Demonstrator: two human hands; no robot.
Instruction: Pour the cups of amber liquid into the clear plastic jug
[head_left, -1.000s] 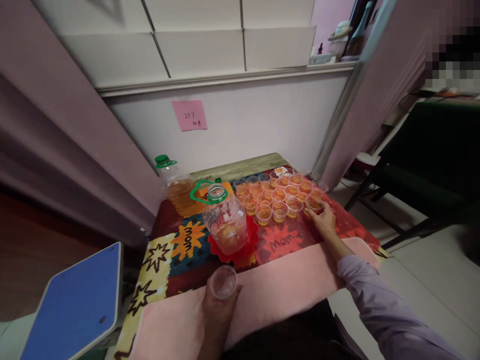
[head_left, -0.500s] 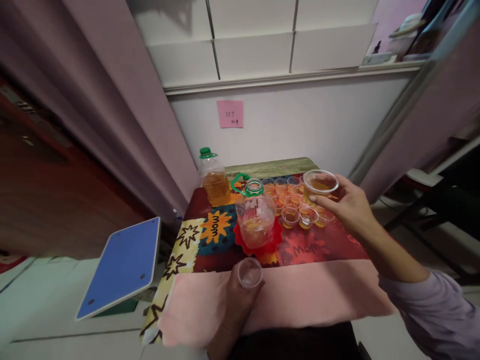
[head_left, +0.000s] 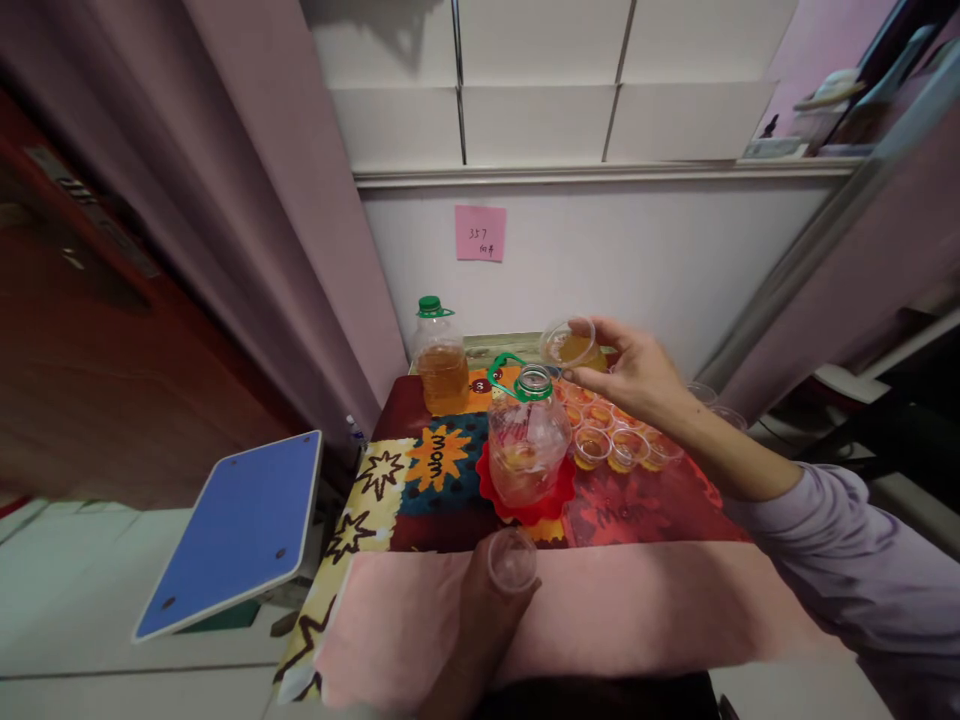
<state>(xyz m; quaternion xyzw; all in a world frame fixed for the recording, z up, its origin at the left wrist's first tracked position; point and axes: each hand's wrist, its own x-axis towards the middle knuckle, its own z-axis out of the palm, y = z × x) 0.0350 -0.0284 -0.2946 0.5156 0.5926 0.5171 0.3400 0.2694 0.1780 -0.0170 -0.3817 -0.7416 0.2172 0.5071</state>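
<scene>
My right hand (head_left: 630, 365) grips a clear plastic cup (head_left: 571, 345) of amber liquid, tilted to the left just above and beside an uncapped clear jug (head_left: 527, 440). That jug has a green neck ring with a handle and holds a little pale liquid. It stands in a red scalloped dish (head_left: 495, 505). Low in front of the jug, my left hand (head_left: 487, 600) is wrapped round a clear cup (head_left: 513, 560) that looks empty. Several clear cups (head_left: 628, 447) of amber liquid stand in rows to the right, partly hidden by my right hand and arm.
A green-capped jug (head_left: 442, 375) of amber liquid stands at the table's back left. A pink cloth (head_left: 630, 600) lies along the front edge of the patterned tablecloth (head_left: 442, 455). Left of the table is a blue-topped stool (head_left: 236, 535). A white wall (head_left: 600, 250) rises behind.
My right hand has carried its cup leftward from above the rows toward the jug's mouth, and the cup now tilts. My left hand keeps its cup in front of the jug. The view has shifted slightly.
</scene>
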